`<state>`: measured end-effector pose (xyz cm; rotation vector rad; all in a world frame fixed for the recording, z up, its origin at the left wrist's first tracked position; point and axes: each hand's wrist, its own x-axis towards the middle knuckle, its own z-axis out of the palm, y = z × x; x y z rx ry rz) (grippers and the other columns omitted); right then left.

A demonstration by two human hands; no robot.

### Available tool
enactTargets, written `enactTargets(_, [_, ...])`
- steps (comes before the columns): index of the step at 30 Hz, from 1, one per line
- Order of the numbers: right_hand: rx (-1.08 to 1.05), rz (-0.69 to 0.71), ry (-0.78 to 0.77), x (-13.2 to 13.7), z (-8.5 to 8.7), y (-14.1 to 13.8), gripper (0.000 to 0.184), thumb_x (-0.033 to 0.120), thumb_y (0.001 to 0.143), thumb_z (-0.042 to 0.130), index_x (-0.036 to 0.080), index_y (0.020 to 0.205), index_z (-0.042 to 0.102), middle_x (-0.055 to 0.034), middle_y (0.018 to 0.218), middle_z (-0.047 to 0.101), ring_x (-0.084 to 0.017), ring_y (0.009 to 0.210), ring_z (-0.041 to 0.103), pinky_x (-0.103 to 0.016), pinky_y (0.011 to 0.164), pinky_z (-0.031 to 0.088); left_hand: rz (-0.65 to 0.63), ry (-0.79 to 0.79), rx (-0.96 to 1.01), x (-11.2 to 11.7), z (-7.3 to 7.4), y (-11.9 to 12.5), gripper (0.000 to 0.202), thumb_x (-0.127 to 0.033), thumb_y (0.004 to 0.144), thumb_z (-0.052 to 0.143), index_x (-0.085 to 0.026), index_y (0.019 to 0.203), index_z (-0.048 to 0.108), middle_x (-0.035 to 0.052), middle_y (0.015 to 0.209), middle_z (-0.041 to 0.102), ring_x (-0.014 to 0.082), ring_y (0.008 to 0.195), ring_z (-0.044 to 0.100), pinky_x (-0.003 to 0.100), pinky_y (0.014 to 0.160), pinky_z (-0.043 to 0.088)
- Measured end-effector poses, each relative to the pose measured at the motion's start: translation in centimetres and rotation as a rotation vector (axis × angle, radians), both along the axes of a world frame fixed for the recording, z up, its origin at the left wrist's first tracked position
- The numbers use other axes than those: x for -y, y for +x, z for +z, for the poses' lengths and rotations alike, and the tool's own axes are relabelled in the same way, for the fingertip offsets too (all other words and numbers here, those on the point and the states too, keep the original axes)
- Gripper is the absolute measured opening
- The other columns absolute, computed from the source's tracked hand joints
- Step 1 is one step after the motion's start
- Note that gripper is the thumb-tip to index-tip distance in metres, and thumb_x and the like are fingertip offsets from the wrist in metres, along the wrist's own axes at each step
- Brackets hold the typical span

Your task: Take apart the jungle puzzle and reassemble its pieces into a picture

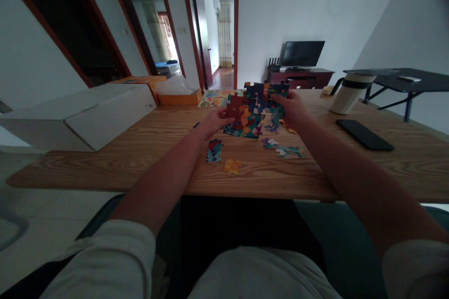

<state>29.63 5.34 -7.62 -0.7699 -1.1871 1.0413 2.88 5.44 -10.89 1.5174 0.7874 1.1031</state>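
On the wooden table [105, 168], left hand [212, 124] and right hand [291, 110] fingers grip opposite edges of a jigsaw section [254, 112].

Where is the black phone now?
In the head view, the phone lies on the right side of the wooden table, to the right of the right hand and just in front of the white flask.

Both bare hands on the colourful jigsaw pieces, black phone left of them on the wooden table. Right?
No: in the head view the black phone lies right of them, not left. The left hand, right hand, colourful jigsaw pieces and wooden table stand as said.
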Motion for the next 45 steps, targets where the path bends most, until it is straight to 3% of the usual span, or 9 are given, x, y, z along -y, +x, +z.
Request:
enactTargets(7, [-0.022,0.010,0.017,-0.1,-0.3,0.0,0.020,0.026,0.073,0.081,0.025,0.090,0.070,-0.0006,0.089,0.078,-0.022,0.090,0.075,-0.038,0.085,0.063,0.030,0.034,-0.070,-0.1,-0.3,-0.2,0.046,-0.021,0.067,0.086,-0.018,0.111,0.071,0.0098,0.109,0.078,0.0240,0.103,0.072,0.035,0.088,0.055])
enactTargets(12, [0.014,0.145,-0.022,0.4,-0.8,-0.7,0.021,0.030,0.073,0.083,0.025,0.089,0.071,-0.0021,0.088,0.078,-0.026,0.093,0.075,-0.042,0.081,0.064,0.088,0.005,-0.116,0.3,0.0,-0.1,0.040,-0.019,0.068,0.085,-0.017,0.106,0.072,0.0093,0.105,0.078,0.0249,0.100,0.072,0.036,0.087,0.055])
enactTargets(15, [0.031,0.193,-0.041,0.9,-0.7,-0.9,0.025,0.031,0.073,0.084,0.026,0.092,0.070,-0.0019,0.089,0.078,-0.027,0.096,0.074,-0.042,0.083,0.064,0.038,0.021,-0.075,0.4,0.1,0.0,0.042,-0.025,0.069,0.086,-0.017,0.108,0.073,0.0102,0.108,0.077,0.0252,0.101,0.072,0.039,0.090,0.055])
enactTargets(21, [0.083,0.163,-0.055,0.9,-0.7,-0.7,0.022,0.029,0.074,0.083,0.023,0.092,0.072,-0.0035,0.089,0.078,-0.024,0.086,0.074,-0.039,0.081,0.063,0.070,-0.005,-0.087,0.6,0.3,0.2,0.039,-0.032,0.072,0.087,-0.016,0.106,0.074,0.0096,0.104,0.078,0.0249,0.099,0.072,0.037,0.089,0.055])
enactTargets(25, [0.134,0.043,-0.071,0.6,-0.7,-0.5,0.019,0.033,0.078,0.081,0.023,0.090,0.071,-0.0038,0.091,0.078,-0.022,0.083,0.074,-0.036,0.076,0.062,0.111,-0.027,-0.055,0.4,0.2,0.2,0.039,-0.038,0.074,0.086,-0.018,0.105,0.074,0.0097,0.106,0.078,0.0242,0.097,0.073,0.035,0.087,0.056])
enactTargets(29, [0.164,0.125,-0.011,0.7,-0.5,-0.5,0.022,0.036,0.078,0.083,0.024,0.093,0.071,-0.0047,0.098,0.078,-0.019,0.085,0.073,-0.033,0.078,0.061,0.119,-0.035,-0.022,-0.1,0.0,0.0,0.045,-0.044,0.069,0.088,-0.015,0.101,0.075,0.0113,0.104,0.078,0.0237,0.092,0.074,0.038,0.088,0.057])
enactTargets(35, [0.192,0.126,-0.051,0.5,-0.6,-0.3,0.022,0.037,0.079,0.081,0.024,0.093,0.070,-0.0050,0.099,0.077,-0.019,0.086,0.073,-0.036,0.081,0.060,0.128,-0.003,-0.040,-0.1,0.1,-0.2,0.050,-0.048,0.065,0.090,-0.014,0.100,0.077,0.0115,0.101,0.078,0.0231,0.087,0.074,0.040,0.087,0.057])
enactTargets(39, [0.321,0.302,-0.116,0.7,-1.0,-0.3,0.027,0.037,0.080,0.080,0.027,0.105,0.073,-0.0052,0.113,0.076,-0.022,0.097,0.072,-0.037,0.082,0.059,0.147,0.005,-0.051,-0.1,0.0,-0.2,0.053,-0.050,0.063,0.090,-0.014,0.099,0.077,0.0112,0.098,0.079,0.0230,0.084,0.074,0.041,0.086,0.058])
enactTargets(45, [0.527,0.298,-0.027,0.7,-2.2,-1.4,0.035,0.041,0.076,0.082,0.025,0.106,0.075,-0.0071,0.107,0.077,-0.022,0.093,0.070,-0.034,0.075,0.057,0.127,0.024,-0.058,-0.1,0.1,-0.2,0.052,-0.050,0.064,0.090,-0.013,0.099,0.078,0.0123,0.100,0.079,0.0241,0.086,0.074,0.042,0.089,0.057])
